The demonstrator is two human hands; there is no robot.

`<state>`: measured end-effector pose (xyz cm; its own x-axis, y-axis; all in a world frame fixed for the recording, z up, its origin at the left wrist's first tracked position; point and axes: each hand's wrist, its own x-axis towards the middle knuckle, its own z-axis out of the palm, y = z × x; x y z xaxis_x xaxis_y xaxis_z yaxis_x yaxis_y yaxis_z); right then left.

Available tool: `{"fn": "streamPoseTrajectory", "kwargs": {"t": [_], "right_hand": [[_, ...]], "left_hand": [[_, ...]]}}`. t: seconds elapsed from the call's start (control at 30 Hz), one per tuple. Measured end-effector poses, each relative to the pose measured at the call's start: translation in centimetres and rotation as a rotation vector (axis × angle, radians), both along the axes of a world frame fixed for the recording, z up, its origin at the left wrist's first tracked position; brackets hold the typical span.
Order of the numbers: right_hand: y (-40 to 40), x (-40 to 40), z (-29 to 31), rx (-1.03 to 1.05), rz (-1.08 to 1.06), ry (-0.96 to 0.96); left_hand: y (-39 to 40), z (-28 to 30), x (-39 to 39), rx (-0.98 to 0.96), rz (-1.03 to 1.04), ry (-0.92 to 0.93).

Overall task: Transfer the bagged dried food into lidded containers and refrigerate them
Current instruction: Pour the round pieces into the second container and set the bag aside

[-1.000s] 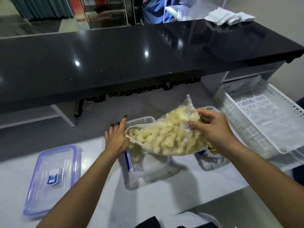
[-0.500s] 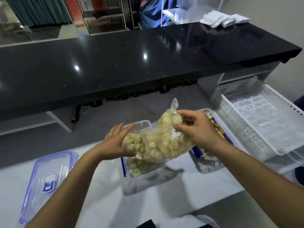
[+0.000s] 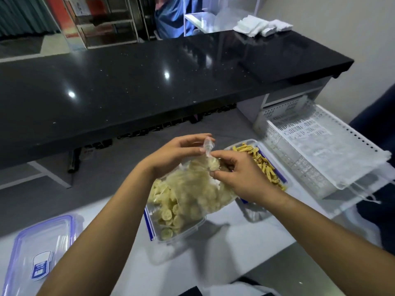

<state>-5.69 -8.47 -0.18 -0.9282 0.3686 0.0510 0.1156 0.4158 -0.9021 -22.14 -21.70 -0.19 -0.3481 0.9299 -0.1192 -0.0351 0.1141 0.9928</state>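
Looks to us like a shop or café service counter, staff side. We note a long raised black polished countertop (image 3: 162, 82) from 9 to 2 o'clock, above a lower white work surface (image 3: 224, 248). Folded white cloths (image 3: 259, 27) at 1 o'clock. Metal-framed shelving (image 3: 102, 20) at 11 o'clock beyond. White perforated plastic tray (image 3: 320, 144) at 3 o'clock.

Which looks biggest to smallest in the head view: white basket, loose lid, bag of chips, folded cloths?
1. white basket
2. loose lid and bag of chips: alike, and the lid is cut off at the frame edge.
3. folded cloths, though farthest from the camera.
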Motion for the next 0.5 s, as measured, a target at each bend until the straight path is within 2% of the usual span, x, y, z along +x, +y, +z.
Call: {"fn": "streamPoseTrajectory", "kwargs": {"t": [0.13, 0.23, 0.4, 0.5], "right_hand": [[-0.1, 0.4, -0.4, 0.021, -0.020, -0.019], [0.2, 1.1, -0.7, -0.078, -0.025, -0.036], [0.5, 3.8, -2.6, -0.263, -0.032, -0.269], [-0.4, 5.7, -3.9, -0.345, -0.073, -0.283]], "left_hand": [[0.6, -0.5, -0.7, -0.013, 0.008, 0.088], [0.8, -0.8, -0.5, 0.089, 0.151, 0.086], [-0.4, -1.1, -0.4, 0.241, 0.310, -0.072], [-1.6, -1.0, -0.6, 0.271, 0.347, -0.138]]}}
